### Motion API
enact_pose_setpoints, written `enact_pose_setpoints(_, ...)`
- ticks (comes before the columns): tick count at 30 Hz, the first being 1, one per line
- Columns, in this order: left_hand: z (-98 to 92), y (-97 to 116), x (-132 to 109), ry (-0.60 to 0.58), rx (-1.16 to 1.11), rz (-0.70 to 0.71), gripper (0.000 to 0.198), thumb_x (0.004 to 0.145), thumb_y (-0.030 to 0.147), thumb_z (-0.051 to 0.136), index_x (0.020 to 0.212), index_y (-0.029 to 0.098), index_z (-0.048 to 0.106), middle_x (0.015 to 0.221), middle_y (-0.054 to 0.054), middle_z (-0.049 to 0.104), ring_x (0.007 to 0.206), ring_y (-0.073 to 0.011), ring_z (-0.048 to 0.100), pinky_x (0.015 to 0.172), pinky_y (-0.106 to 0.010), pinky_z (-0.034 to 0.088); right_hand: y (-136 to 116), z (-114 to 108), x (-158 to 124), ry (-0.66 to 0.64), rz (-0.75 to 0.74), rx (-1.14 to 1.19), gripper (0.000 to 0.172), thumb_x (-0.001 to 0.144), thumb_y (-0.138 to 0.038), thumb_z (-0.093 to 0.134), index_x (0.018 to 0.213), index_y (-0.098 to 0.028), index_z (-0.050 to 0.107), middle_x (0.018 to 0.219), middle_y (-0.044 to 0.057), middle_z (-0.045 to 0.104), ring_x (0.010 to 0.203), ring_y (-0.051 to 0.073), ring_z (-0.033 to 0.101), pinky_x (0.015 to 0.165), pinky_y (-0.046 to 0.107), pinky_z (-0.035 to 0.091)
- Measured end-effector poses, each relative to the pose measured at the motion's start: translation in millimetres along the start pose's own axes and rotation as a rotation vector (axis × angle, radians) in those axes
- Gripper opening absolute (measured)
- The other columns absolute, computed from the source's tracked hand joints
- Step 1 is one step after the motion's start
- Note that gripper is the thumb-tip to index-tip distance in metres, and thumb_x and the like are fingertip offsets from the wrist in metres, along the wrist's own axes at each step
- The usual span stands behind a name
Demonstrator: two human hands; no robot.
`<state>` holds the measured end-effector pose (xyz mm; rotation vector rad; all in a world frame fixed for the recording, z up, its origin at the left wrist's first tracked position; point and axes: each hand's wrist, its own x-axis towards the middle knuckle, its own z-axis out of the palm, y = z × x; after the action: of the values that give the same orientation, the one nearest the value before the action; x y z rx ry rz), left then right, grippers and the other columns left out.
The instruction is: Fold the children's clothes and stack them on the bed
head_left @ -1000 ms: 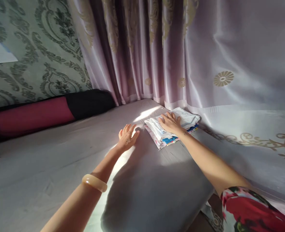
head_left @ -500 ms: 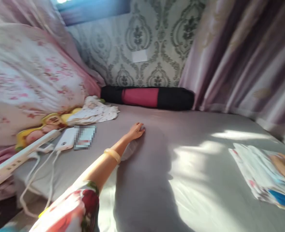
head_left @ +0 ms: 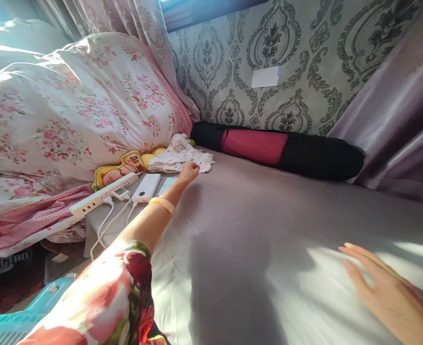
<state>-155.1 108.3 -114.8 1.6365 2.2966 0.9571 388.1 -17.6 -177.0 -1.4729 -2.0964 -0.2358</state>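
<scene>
My left hand (head_left: 189,171) reaches far forward, its fingers closed at the near edge of a crumpled white garment (head_left: 177,154) with small prints. The fingertips are partly hidden, but they appear to pinch the fabric. Beneath it lies the grey bed sheet (head_left: 240,201). At the lower right my right hand (head_left: 387,287) is open, thumb and fingers apart, hovering over or resting on the sunlit sheet; it is slightly blurred and holds nothing.
Left of my forearm are a white power bank (head_left: 146,188), a phone (head_left: 166,185) partly behind my arm, a power strip (head_left: 99,194) with cables and a yellow cartoon cushion (head_left: 120,171). A black-and-red long bag (head_left: 254,146) lies along the wall. Floral bedding (head_left: 89,105) is heaped left.
My left hand has moved from the bare sheet to the white garment and closed there. My right hand has left the folded clothes, which are now out of view. The view has turned left.
</scene>
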Motion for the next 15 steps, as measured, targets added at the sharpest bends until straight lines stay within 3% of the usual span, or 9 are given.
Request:
enact_pose_setpoints(3,-26.5,-23,19,0.077,0.062,-0.06,0.032,0.076,0.016,0.052,0.097,0.013,0.075,0.094,-0.009,0.074,0.096,-0.0241,0.066,0.088,-0.03,0.047,-38,28,-3,-0.069,-0.188,0.016,0.037,0.093,-0.046,0.038,0.119,-0.026,0.056,0.125,0.009,0.063,0.111,0.028,0.063,0.093,0.044,0.052)
enact_pose_setpoints(7,-62.1,-60,35,0.15,0.151,-0.13,0.035,0.07,0.014,0.055,0.099,0.013,0.074,0.104,-0.012,0.072,0.104,-0.0266,0.063,0.095,-0.033,0.045,-58,54,-6,-0.056,-0.238,-0.081,0.047,0.096,-0.047,0.033,0.124,-0.017,0.055,0.128,0.015,0.061,0.116,0.032,0.059,0.095,0.049,0.048)
enact_pose_setpoints(11,-84.9,-96,43,0.184,0.264,-0.191,0.037,0.068,0.017,0.06,0.103,0.014,0.071,0.107,-0.013,0.069,0.108,-0.0304,0.058,0.098,-0.04,0.043,-59,56,-12,-0.045,-0.253,-0.096,0.051,0.097,-0.044,0.029,0.128,-0.011,0.054,0.132,0.017,0.058,0.12,0.034,0.055,0.099,0.052,0.043)
enact_pose_setpoints(15,-90.4,-119,47,0.208,0.424,-0.189,0.033,0.07,0.02,0.063,0.102,0.014,0.07,0.112,-0.012,0.065,0.115,-0.0315,0.052,0.103,-0.043,0.039,-62,52,-14,-0.094,-0.215,-0.087,0.053,0.096,-0.044,0.03,0.133,-0.012,0.051,0.135,0.015,0.056,0.123,0.034,0.052,0.1,0.052,0.041)
